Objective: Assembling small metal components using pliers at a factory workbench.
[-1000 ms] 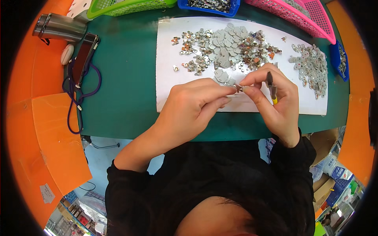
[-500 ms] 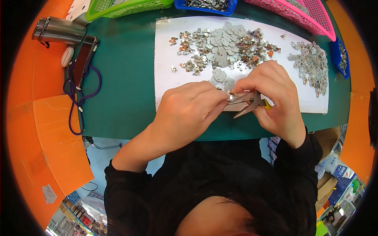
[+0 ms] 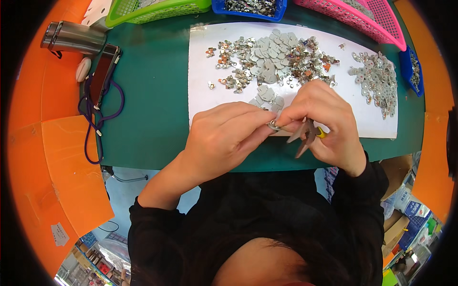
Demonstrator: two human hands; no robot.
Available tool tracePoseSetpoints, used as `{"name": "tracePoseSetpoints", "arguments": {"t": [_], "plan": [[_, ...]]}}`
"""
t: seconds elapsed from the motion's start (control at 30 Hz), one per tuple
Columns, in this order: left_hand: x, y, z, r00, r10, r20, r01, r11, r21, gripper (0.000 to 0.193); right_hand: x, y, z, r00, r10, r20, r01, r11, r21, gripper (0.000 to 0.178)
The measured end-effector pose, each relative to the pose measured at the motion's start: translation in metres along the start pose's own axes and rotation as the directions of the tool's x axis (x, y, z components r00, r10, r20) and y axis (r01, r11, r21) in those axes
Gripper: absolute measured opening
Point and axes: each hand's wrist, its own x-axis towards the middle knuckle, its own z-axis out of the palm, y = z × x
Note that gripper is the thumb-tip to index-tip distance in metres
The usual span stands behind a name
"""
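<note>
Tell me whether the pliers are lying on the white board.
No, the pliers are held in the right grip, their jaws spread apart.

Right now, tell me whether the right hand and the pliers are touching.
Touching. The head view shows the right hand holding the pliers, their yellow handle tucked in its grip.

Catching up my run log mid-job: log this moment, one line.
left hand: pinches part | right hand: holds pliers, jaws apart, fingertips at part | white board: grey plates, metal pieces piled beyond hands

No legible text anywhere
</note>
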Motion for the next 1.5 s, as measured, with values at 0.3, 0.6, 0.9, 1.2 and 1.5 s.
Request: {"name": "tracePoseSetpoints", "arguments": {"t": [0.3,0.6,0.9,1.2,1.5], "plan": [[-0.003,-0.001,-0.004,1.000,-0.005,0.012,0.005,0.999,-0.044,0.026,-0.009,-0.001,0.013,0.993,0.045,-0.106,-0.036,0.996,0.081,0.024],[-0.006,0.002,-0.005,0.997,-0.041,-0.070,0.036,0.997,-0.065,0.026,-0.014,0.005,-0.001,0.988,-0.126,-0.086,0.048,0.792,-0.608,0.052],[-0.014,0.004,0.015,0.957,-0.185,-0.224,0.146,0.973,-0.181,0.023,-0.016,0.004,0.017,0.991,-0.013,-0.137,-0.051,0.888,-0.457,0.045],[-0.016,0.007,0.012,0.973,-0.134,-0.187,0.112,0.986,-0.123,0.022,-0.016,-0.002,0.013,0.994,-0.002,-0.110,-0.053,0.864,-0.501,0.042],[-0.012,0.010,-0.001,0.992,-0.121,-0.029,0.116,0.982,-0.148,0.014,-0.021,-0.001,0.015,0.996,0.003,-0.089,-0.045,0.880,-0.473,0.043]]}}
